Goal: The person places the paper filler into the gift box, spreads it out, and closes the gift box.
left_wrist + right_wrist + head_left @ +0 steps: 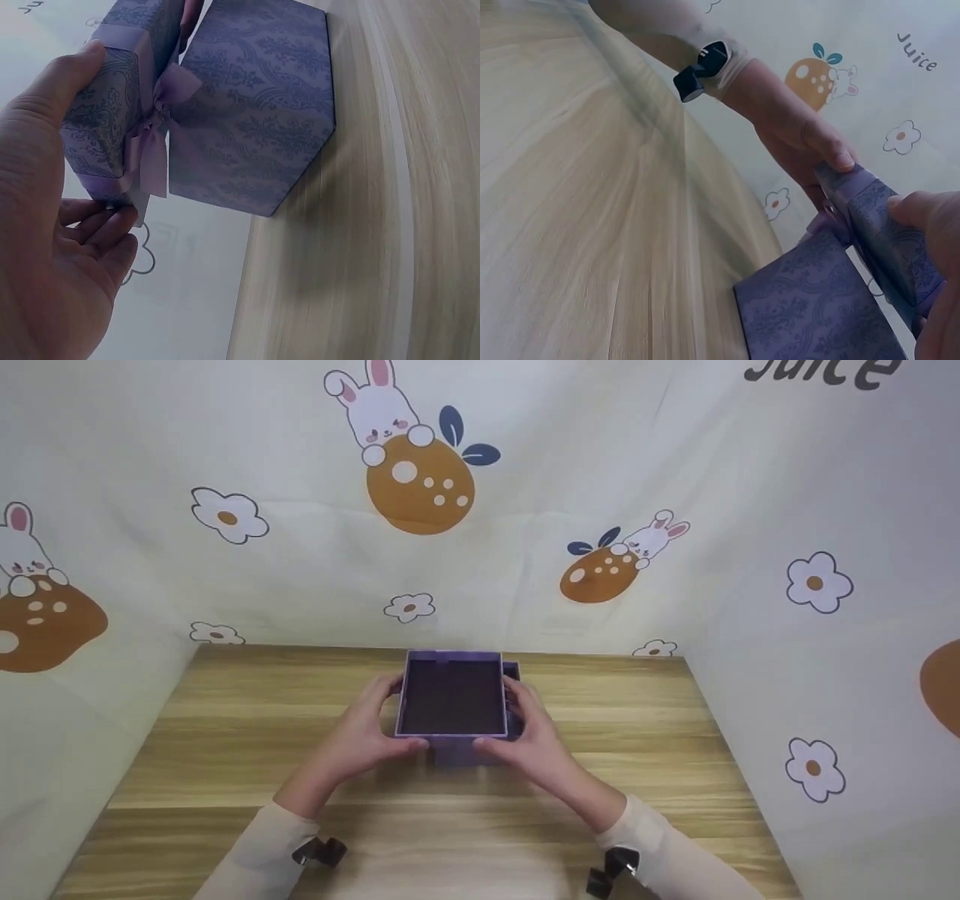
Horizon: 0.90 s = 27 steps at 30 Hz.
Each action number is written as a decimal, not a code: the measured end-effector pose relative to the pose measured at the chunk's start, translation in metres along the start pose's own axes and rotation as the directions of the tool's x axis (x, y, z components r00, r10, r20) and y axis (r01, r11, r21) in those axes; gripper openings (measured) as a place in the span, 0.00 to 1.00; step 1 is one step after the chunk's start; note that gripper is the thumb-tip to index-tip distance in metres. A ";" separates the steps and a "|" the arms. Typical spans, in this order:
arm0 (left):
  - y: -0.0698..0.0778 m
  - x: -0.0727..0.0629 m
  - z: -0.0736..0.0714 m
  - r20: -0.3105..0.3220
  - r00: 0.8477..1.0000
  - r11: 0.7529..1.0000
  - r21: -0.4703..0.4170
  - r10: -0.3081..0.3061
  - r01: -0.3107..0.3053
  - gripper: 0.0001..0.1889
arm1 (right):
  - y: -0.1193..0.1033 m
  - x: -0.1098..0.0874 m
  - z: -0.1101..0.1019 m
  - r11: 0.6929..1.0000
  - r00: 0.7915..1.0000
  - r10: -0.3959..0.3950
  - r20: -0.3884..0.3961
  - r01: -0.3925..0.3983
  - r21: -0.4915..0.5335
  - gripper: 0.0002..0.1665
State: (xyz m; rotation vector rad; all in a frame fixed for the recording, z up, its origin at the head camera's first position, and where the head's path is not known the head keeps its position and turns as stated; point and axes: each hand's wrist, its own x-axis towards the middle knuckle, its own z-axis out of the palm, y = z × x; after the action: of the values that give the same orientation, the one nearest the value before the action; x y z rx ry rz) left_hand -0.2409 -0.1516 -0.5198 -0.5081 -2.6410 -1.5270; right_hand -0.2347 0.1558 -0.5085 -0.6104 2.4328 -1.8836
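My left hand (pixel 366 736) and right hand (pixel 534 733) together hold a purple patterned gift box lid (pixel 451 699), thumbs on its near side and fingers round its left and right sides. Its dark inside faces up. In the left wrist view, a lilac ribbon bow (pixel 160 112) hangs from the lid's underside. Below, the matching purple box (pixel 259 105) stands on the table, with a gap showing between it and the lid. From the head view, the lid covers most of the box; only its front (pixel 466 756) and right edge show.
The wooden table (pixel 285 690) stretches to both sides of the box. A pale cloth (pixel 525 585) printed with rabbits, fruit and flowers hangs behind and along both sides. Small black devices (pixel 321 852) sit on the wrists of both light sleeves.
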 end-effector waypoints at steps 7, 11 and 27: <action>0.007 0.006 0.008 0.017 1.000 1.000 0.020 0.021 -0.022 0.62 | 0.000 -0.006 -0.013 0.999 0.999 0.040 -0.010 -0.040 0.024 0.61; 0.010 0.009 0.012 0.026 0.999 0.999 0.020 0.025 -0.026 0.62 | 0.002 -0.007 -0.021 1.000 1.000 0.005 -0.025 -0.005 0.014 0.59; 0.026 0.014 0.028 0.060 0.995 0.996 0.007 0.086 -0.086 0.62 | 0.007 -0.016 -0.053 0.998 0.997 -0.057 -0.046 0.056 -0.025 0.59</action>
State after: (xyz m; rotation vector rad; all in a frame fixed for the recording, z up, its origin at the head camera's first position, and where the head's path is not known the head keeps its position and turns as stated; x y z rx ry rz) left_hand -0.2430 -0.1123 -0.5094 -0.6673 -2.6305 -1.4975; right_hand -0.2342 0.2113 -0.5037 -0.6505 2.4954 -1.9143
